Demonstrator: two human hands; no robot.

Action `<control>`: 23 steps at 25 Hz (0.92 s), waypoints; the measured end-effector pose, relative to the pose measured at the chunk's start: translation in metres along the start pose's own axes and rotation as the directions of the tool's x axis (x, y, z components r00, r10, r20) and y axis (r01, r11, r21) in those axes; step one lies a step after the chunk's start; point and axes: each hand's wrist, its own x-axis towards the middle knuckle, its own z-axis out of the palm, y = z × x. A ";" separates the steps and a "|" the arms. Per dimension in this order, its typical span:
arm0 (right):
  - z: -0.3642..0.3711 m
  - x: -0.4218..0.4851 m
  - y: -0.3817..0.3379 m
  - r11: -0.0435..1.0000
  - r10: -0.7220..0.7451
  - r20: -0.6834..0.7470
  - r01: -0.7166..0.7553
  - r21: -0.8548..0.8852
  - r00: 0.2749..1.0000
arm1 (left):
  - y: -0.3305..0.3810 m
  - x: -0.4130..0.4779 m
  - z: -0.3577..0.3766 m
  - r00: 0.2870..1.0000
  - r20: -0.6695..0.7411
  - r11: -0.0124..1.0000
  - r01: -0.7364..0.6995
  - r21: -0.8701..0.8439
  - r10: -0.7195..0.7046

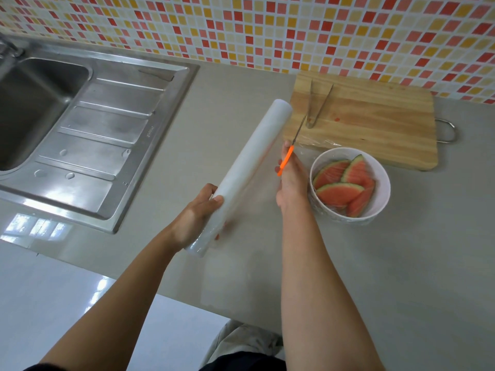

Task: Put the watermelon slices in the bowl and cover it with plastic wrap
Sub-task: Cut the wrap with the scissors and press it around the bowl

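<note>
A white bowl (380,172) on the grey counter holds several watermelon slices (345,186), with clear film stretched over it. My left hand (198,212) grips the near end of a long white plastic wrap roll (257,153), lifted above the counter left of the bowl. A transparent sheet runs from the roll toward the bowl. My right hand (292,180) holds orange-handled scissors (288,156) between roll and bowl, blades pointing away from me along the film.
A wooden cutting board (375,121) lies behind the bowl with metal tongs (317,105) on it. A steel sink (80,124) with drainer fills the left side. A tiled wall stands behind; the counter's front edge is near my body.
</note>
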 end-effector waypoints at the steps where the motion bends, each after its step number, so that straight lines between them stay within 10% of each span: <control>1: 0.002 -0.001 -0.001 1.000 0.011 0.021 -0.011 -0.011 1.000 | 0.001 0.000 -0.004 1.000 -0.007 1.000 -0.008 -0.010 0.008; 6: 0.000 -0.025 0.016 0.897 -0.123 0.096 0.152 -0.416 0.988 | 0.004 0.008 -0.013 0.979 -0.205 0.998 0.029 0.058 -0.017; 12: -0.012 -0.049 0.028 0.325 -0.400 0.177 0.319 -0.890 0.900 | 0.008 0.017 -0.011 0.925 -0.380 0.989 0.049 0.142 0.009; 23: 0.015 -0.053 0.042 0.009 -0.279 0.277 0.291 -0.957 0.919 | -0.012 0.021 -0.032 0.947 -0.320 0.995 0.054 0.086 -0.024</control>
